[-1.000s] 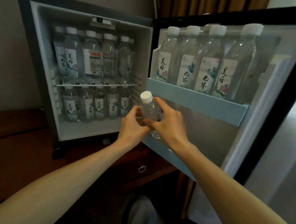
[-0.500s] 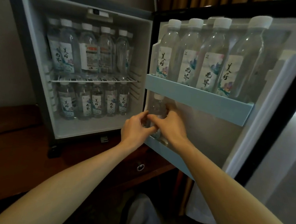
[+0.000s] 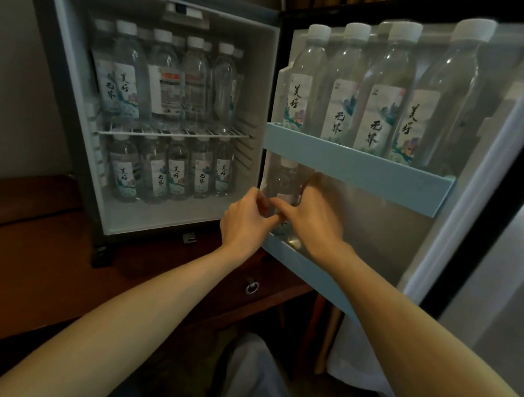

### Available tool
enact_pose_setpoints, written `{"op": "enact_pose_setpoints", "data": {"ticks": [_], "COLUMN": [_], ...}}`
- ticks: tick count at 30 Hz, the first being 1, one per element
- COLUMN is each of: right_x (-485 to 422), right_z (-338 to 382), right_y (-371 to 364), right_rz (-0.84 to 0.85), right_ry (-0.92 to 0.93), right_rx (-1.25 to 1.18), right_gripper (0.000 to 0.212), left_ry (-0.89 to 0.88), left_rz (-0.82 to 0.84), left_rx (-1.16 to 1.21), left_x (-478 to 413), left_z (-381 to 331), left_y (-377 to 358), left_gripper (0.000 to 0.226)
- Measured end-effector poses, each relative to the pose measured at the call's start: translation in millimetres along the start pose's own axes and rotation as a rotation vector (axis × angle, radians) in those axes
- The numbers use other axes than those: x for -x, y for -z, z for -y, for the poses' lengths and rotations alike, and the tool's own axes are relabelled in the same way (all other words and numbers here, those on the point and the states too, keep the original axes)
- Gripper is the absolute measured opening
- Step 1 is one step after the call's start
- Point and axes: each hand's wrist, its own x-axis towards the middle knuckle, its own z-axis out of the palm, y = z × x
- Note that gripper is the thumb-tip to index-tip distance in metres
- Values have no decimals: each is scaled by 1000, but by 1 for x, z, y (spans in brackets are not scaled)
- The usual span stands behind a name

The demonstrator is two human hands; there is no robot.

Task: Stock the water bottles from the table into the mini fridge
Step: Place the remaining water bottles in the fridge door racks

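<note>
Both hands are working together at the lower door shelf (image 3: pixel 308 271) of the mini fridge (image 3: pixel 162 8), and the water bottle (image 3: pixel 283 186) is standing in that shelf's corner nearest the hinge, just beyond the fingertips. The left hand (image 3: pixel 246 223) is cupping the bottle's near side, fingers curled and thumb reaching toward the other hand, while the right hand (image 3: pixel 313 216) is wrapping around from the far side, fingers bent round the body of the bottle; the two thumbs are nearly meeting in front of it. So both are closing on the same bottle, though how firmly each is gripping is hard to judge, since the label area is hidden behind the knuckles. Directly above the hands, the upper door shelf (image 3: pixel 356 166) is sitting full with a row of tall bottles (image 3: pixel 383 92), and off to the left of the left hand the wire rack (image 3: pixel 172 132) and the floor of the cabinet are both packed. This looks like the seating step: the bottle is being settled upright in the door. Next, I'd judge, comes letting go cleanly without tipping it, then reaching for another bottle; the shelf to the right of the right hand appears to be offering free room.
</note>
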Motion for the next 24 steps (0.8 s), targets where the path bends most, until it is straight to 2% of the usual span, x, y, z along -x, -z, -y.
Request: {"op": "enact_pose_setpoints", "data": {"ticks": [3, 5, 7, 10, 19, 24], "right_x": [10, 13, 10, 8, 30, 52], "right_z": [10, 24, 43, 87, 221, 293], "right_y": [-5, -14, -26, -50, -165, -232], "right_rz": [-26, -5, -3, 25, 293, 418], "right_ry": [213, 381, 456, 474, 593, 572], "right_rx": [153, 228, 181, 27, -224, -360], "right_gripper": [43, 38, 32, 28, 16, 19], "left_ry": [11, 17, 32, 59, 283, 418], "left_rz": [102, 118, 88, -20, -361, -531], "left_rx": [66, 95, 130, 135, 14, -41], "left_x": [-2, -1, 0, 2, 50, 75], "left_z": [10, 22, 34, 58, 166, 224], "left_y": [13, 27, 46, 86, 222, 296], "left_gripper": [10, 13, 10, 2, 15, 17]}}
